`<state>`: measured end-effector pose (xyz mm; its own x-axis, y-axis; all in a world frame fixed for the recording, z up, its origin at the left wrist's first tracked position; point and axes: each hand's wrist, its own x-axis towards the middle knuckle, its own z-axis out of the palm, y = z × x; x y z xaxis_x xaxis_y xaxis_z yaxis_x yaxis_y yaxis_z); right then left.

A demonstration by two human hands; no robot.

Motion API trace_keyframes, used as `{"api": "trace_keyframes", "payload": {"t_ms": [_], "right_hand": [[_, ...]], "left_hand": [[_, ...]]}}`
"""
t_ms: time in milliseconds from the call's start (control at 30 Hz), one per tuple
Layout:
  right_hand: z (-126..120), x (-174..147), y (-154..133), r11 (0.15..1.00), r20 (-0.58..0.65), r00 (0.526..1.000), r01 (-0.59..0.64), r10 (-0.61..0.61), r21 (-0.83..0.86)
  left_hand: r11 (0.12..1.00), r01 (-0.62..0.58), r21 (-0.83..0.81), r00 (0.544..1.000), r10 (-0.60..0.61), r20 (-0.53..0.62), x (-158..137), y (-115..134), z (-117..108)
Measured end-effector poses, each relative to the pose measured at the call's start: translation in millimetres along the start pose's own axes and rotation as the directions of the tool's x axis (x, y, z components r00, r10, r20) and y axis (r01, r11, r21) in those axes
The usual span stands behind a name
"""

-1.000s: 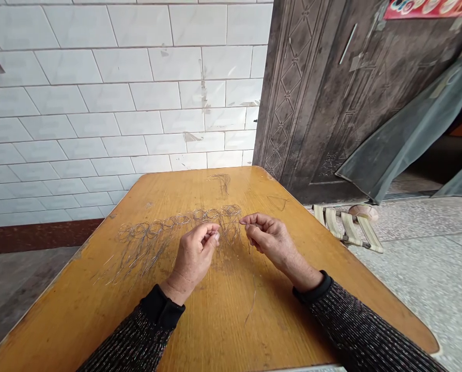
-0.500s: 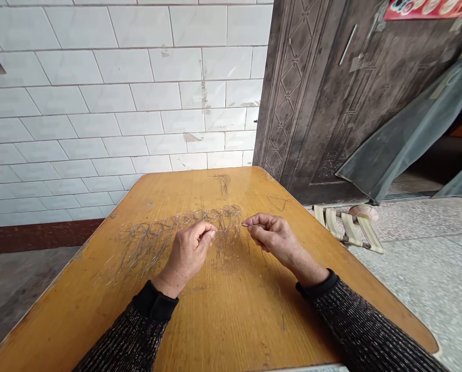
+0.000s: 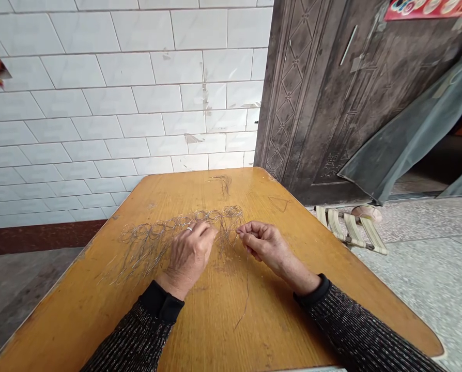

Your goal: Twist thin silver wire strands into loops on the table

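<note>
Over the table, my left hand [image 3: 191, 250] is closed, thumb and fingers pinched together, palm down. A thin strand that looks like wire spans the short gap between it and my right hand [image 3: 265, 243], which also pinches it. From the right fingers a longer dark strand of wire [image 3: 248, 289] hangs toward me in a slight curve. Just beyond both hands runs a row of several small looped wires [image 3: 158, 228], their loose tails spread toward the left front. My left fingertips partly hide some of these loops.
The wooden table [image 3: 200, 330] has more loose wire strands [image 3: 225, 185] at its far end and a bent strand [image 3: 279, 203] at the right. A white tiled wall [image 3: 130, 98] stands behind. Right of the table are a dark door [image 3: 316, 103] and a striped strap stool [image 3: 351, 227].
My left hand has rolled palm down, showing its back and a ring. My right hand has come slightly left and lower. A dangling wire strand now shows below it.
</note>
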<state>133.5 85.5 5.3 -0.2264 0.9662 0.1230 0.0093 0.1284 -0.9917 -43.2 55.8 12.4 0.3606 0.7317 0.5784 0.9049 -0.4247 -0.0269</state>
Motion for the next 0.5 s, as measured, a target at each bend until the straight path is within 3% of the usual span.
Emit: {"api": "trace_keyframes", "payload": {"t_ms": [200, 300, 500], "right_hand": [[-5, 0, 1, 0.999, 0.056, 0.998, -0.027, 0.028, -0.022], [-10, 2, 2, 0.999, 0.098, 0.995, -0.026, 0.030, -0.044], [-12, 2, 1, 0.998, 0.153, 0.988, -0.005, 0.015, -0.065]], "left_hand": [[0.989, -0.097, -0.115, 0.993, 0.103, 0.050, 2, -2, -3], [0.982, -0.163, -0.096, 0.984, 0.169, 0.057, 4, -4, -5], [0.991, -0.130, -0.028, 0.991, 0.131, 0.034, 5, -4, -7]]}}
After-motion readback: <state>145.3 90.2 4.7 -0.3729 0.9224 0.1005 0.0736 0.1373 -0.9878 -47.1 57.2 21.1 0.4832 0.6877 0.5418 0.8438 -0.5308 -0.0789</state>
